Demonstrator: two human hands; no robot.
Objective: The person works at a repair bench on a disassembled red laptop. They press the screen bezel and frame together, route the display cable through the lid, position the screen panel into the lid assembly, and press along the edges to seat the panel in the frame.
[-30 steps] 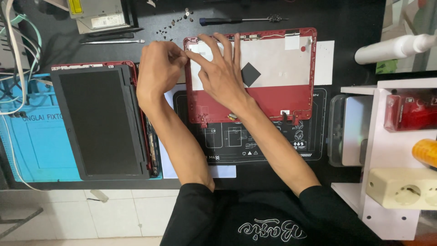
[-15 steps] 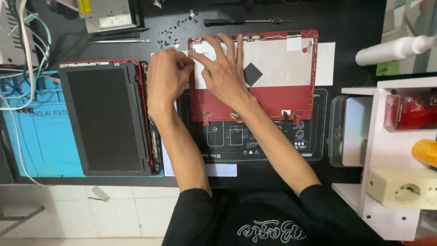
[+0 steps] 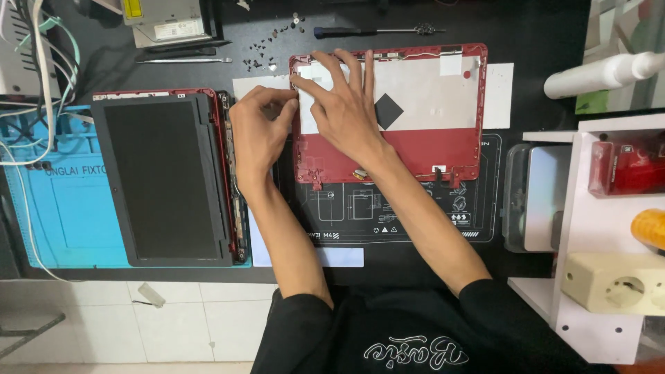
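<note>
Right now I am pressing my right hand [image 3: 343, 111] flat on the red lid [image 3: 391, 114], which is lying inner side up in the upper middle of the frame on the dark mat [image 3: 388, 215]; its fingers are spread and released, gripping nothing, just pinning the white sheet [image 3: 415, 90] lining the shell. My left hand [image 3: 260, 131] is working at the lid's upper left corner, fingertips curled together as if pinching something small at the edge, though I cannot tell what, if anything, is sitting between them. I am judging this lid to be a light, thin plastic shell, stiff enough to lie flat but likely to flex and crack if bent at a corner, so I would be holding it by the long edges or near the hinge mounts along its lower side, not by the lining. To the left of the frame the black screen panel [image 3: 163, 176] is resting partly on a blue mat [image 3: 62, 215]. Along the top, loose screws [image 3: 267, 48] are lying scattered beside a screwdriver [image 3: 374, 30].
</note>
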